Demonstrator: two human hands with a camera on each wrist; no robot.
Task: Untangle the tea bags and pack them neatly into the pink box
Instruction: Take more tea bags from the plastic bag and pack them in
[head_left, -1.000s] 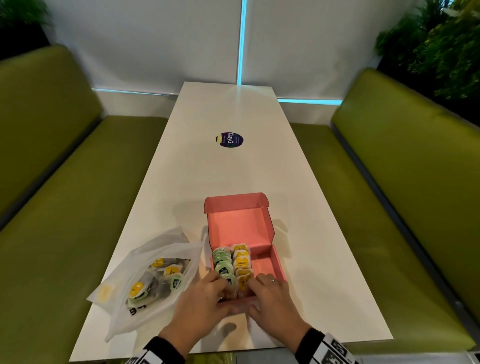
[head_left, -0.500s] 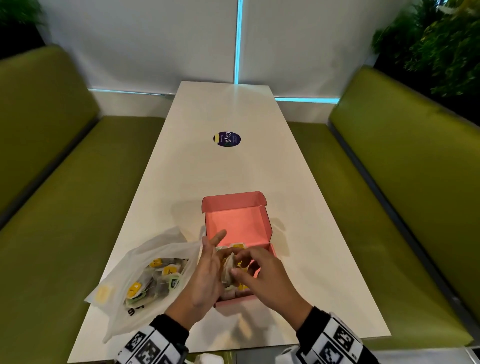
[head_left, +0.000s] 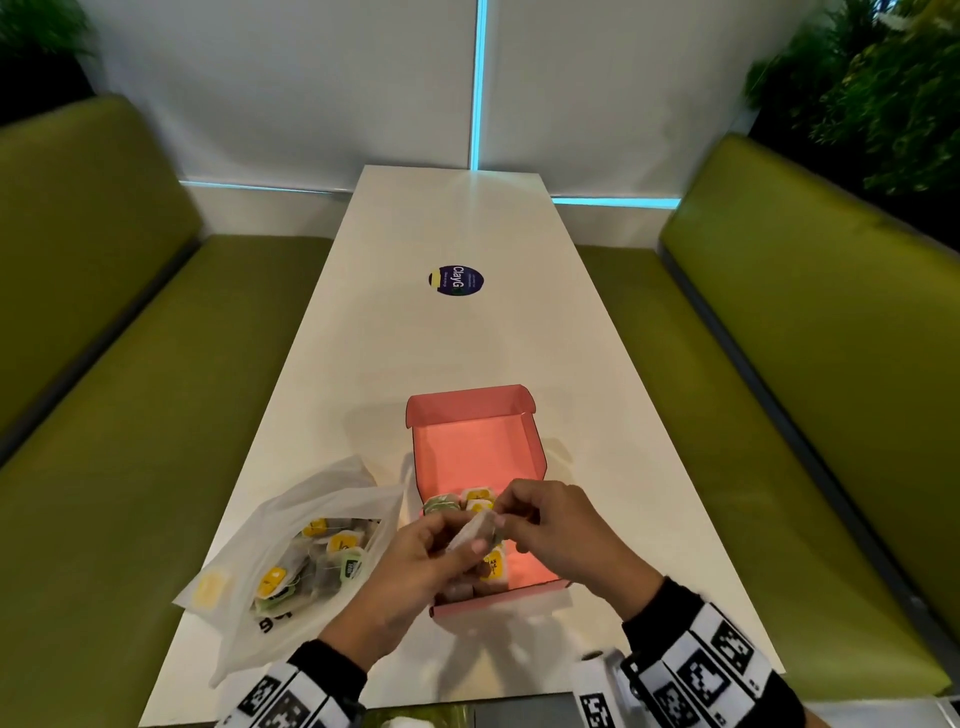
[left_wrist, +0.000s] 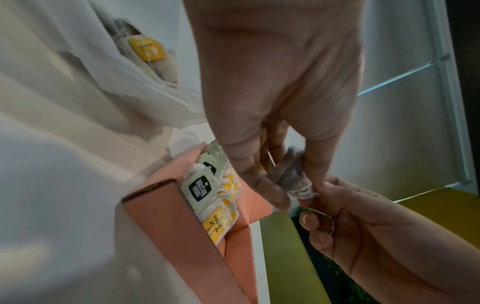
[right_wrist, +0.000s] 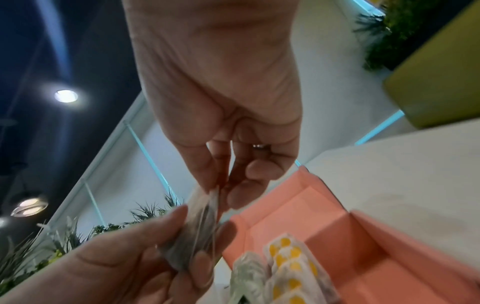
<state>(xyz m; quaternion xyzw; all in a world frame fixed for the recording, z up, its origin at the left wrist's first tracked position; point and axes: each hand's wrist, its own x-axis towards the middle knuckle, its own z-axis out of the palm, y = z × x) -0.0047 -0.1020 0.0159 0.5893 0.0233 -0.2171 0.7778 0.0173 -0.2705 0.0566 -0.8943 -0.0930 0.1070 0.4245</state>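
The open pink box (head_left: 540, 590) sits on the white table (head_left: 467, 338), with two rows of tea bags (head_left: 475, 500) packed along its left side, green tags beside yellow tags. Above the box, both hands hold one tea bag (head_left: 470, 535) between them. My left hand (head_left: 415, 566) grips its lower end between thumb and fingers. My right hand (head_left: 550, 525) pinches its upper edge (right_wrist: 207, 194) with thumb and forefinger. In the left wrist view the tea bag (left_wrist: 293, 176) is pinched between both hands, above the packed tea bags (left_wrist: 207, 191).
A translucent plastic bag (head_left: 291, 551) with several loose tea bags lies left of the box. A dark round sticker (head_left: 456, 280) marks the table's middle. Green benches (head_left: 130, 415) flank both sides, and plants (head_left: 872, 88) stand at the back right.
Both hands rose from pressing the packed tea bags at the box's near end. They now hold one tea bag up between them, above the box.
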